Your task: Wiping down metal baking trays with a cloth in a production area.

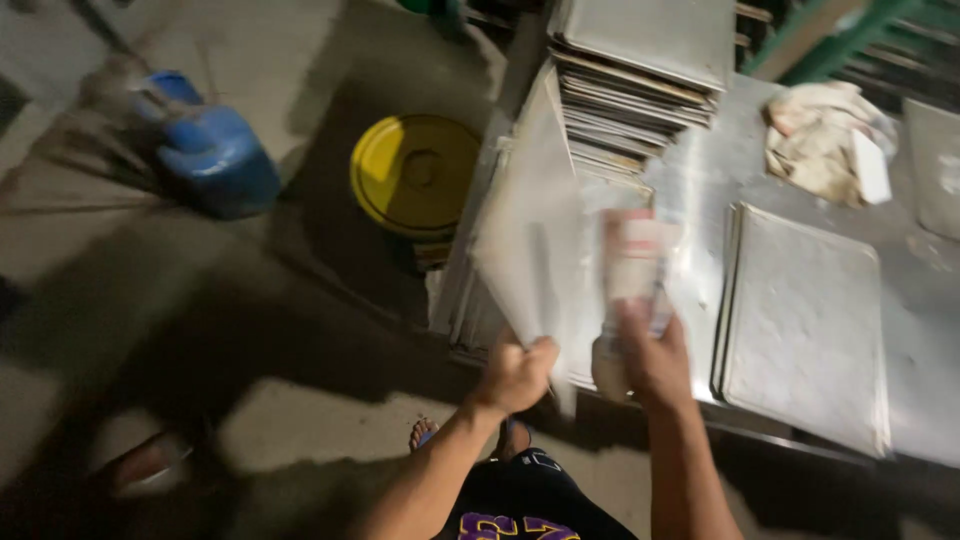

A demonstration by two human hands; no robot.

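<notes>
My left hand (518, 372) grips the near corner of a thin metal baking tray (530, 210) and holds it tilted up on edge over the table's left side. My right hand (650, 355) is closed on a blurred white and red cloth or pad (635, 262) pressed against the tray's face. Both are motion-blurred. A second flat tray (805, 320) lies on the steel table (700, 170) just right of my hands.
A tall stack of trays (640, 90) stands at the table's back. A crumpled rag (825, 140) lies at the far right. On the floor to the left are a yellow bucket lid (415, 175) and a blue jug (210, 150).
</notes>
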